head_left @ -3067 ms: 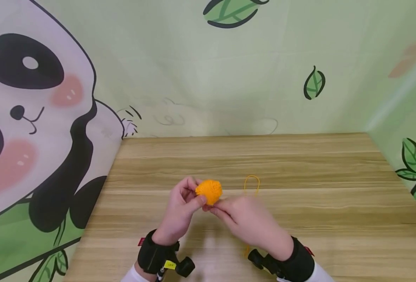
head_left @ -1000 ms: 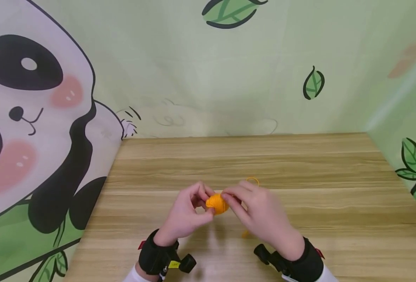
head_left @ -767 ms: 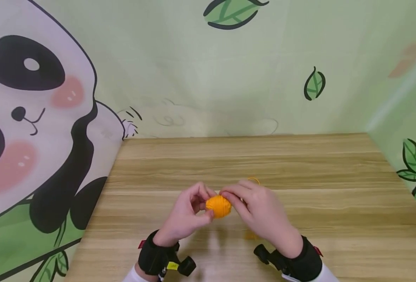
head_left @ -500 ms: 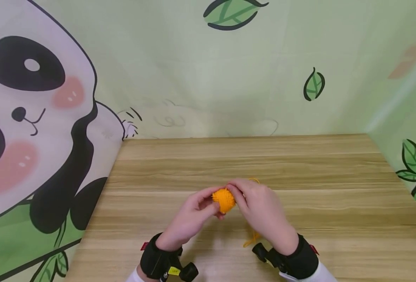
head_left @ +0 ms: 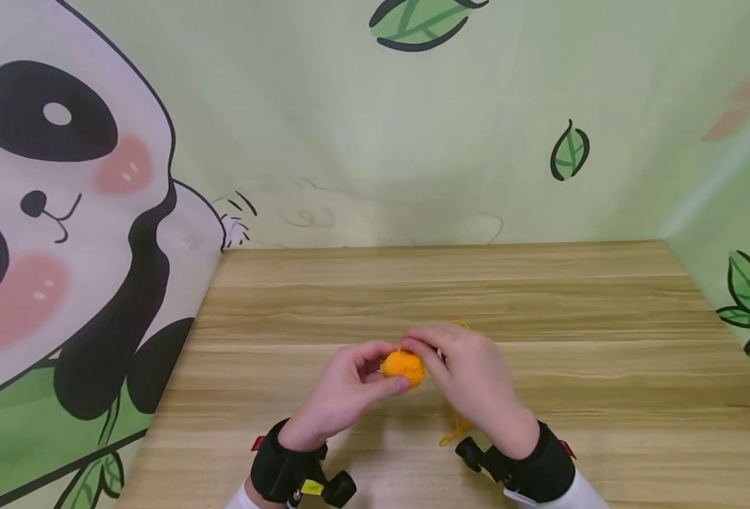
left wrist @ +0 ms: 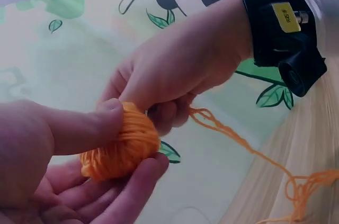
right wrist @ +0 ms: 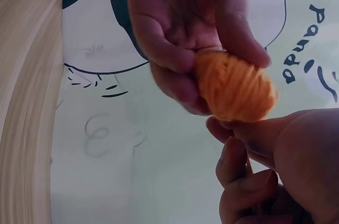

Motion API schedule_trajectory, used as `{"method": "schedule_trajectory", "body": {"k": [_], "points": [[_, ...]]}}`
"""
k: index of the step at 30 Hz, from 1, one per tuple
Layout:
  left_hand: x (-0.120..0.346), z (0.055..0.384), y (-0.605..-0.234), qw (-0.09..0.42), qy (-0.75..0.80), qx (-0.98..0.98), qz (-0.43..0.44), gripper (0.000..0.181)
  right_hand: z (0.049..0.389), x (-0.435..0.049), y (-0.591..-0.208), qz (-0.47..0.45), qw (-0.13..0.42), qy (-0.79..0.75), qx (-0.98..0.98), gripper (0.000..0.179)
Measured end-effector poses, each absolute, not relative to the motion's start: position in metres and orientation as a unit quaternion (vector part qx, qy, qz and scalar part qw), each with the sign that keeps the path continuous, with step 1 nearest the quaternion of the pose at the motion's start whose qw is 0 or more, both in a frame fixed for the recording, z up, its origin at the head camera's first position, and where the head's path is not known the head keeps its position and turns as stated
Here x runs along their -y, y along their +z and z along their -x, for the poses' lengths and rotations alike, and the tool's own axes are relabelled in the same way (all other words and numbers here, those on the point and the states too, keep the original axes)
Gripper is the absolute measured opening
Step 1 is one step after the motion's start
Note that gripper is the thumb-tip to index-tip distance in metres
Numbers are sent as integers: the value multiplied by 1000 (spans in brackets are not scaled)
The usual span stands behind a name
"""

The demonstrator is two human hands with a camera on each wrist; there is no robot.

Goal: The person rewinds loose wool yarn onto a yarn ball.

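Note:
A small ball of orange yarn [head_left: 403,367] is held over the table, strands wound around it. My left hand [head_left: 343,389] grips it between thumb and fingers; the left wrist view shows the thumb lying across the wound yarn [left wrist: 124,147]. My right hand [head_left: 470,375] is at the ball's far right side, thumb and forefinger pinching the yarn strand beside it. In the right wrist view the right fingers [right wrist: 249,176] are curled, with a thin strand running between them below the ball [right wrist: 235,86]. From the right hand the loose yarn [left wrist: 233,136] trails down to the table.
A little heap of loose yarn [left wrist: 307,187] lies on the wooden table [head_left: 578,339], partly hidden by the right forearm in the head view. A printed panda backdrop [head_left: 362,141] stands behind the table. Each wrist wears a black camera strap [head_left: 285,463].
Both hands and the ball have shifted rightward since the earliest frame. The ball has been turned in the left fingers, and the right hand has gone from below it to its upper right.

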State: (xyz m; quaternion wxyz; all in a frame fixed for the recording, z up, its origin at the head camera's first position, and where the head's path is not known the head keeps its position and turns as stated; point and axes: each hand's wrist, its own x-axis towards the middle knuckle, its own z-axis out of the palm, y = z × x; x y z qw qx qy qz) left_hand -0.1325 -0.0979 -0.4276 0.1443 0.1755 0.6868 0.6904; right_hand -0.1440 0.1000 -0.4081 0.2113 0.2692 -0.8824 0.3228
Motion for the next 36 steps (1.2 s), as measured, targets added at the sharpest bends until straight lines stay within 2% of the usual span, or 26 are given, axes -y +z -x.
{"method": "schedule_trajectory", "body": {"k": [5,14,19,26,31,36], "points": [[98,132,-426,94,722,-665,-167,35,145,-100,-409,-261,202,315,890,14],[98,137,-430,29,785,-608,-116,38,139,-95,-416,-248,121,255,927,16],[102,142,-431,-15,768,-632,-97,36,136,-86,-419,-299,95,228,922,14],[103,143,-436,-46,751,-654,-78,35,131,-81,-419,-380,66,238,891,19],[101,143,-439,-59,733,-673,-79,31,130,-82,-414,-394,70,259,879,18],[99,141,-433,-46,702,-706,-82,30,132,-88,-410,-392,103,279,870,14]]}}
